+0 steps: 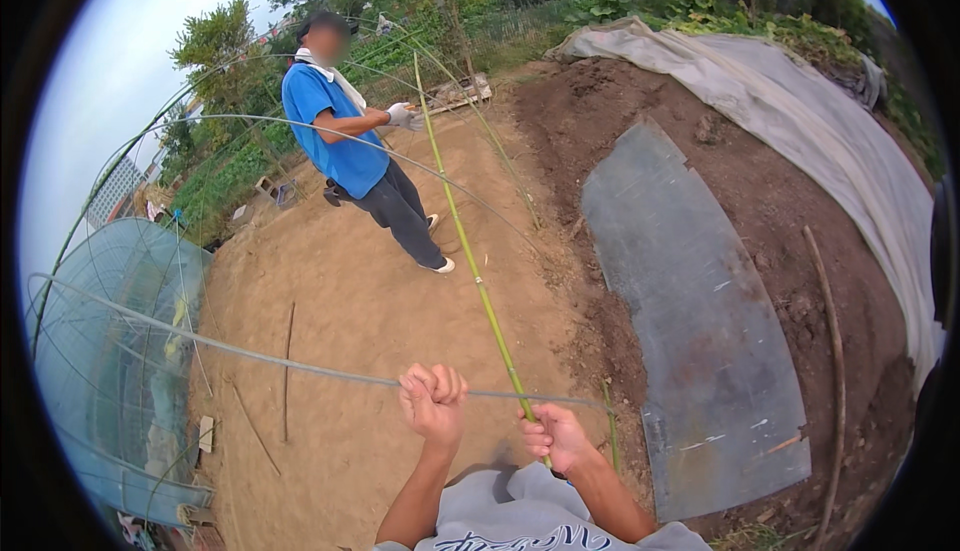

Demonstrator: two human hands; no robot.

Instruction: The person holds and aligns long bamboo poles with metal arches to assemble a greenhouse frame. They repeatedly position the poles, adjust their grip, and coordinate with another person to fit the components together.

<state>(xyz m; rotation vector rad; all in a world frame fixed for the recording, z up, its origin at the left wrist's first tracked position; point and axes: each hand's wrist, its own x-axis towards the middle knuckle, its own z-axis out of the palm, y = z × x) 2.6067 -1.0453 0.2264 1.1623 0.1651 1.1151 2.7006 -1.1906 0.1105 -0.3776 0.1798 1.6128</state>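
Note:
My left hand is closed round a thin grey rod, which bows across from the left and runs on to the right past my fist. My right hand wraps the near end of a long green bamboo pole. This pole stretches away from me toward a co-worker in a blue shirt. Rod and pole cross just beyond my right hand; whether they touch there I cannot tell. The co-worker's gloved hand is close to the pole's far part.
On the right, a grey metal sheet lies on dark soil, with a wooden stick beside it. Pale cloth covers ground farther back. A hoop frame with blue-green netting stands left. Loose sticks lie on the bare earth.

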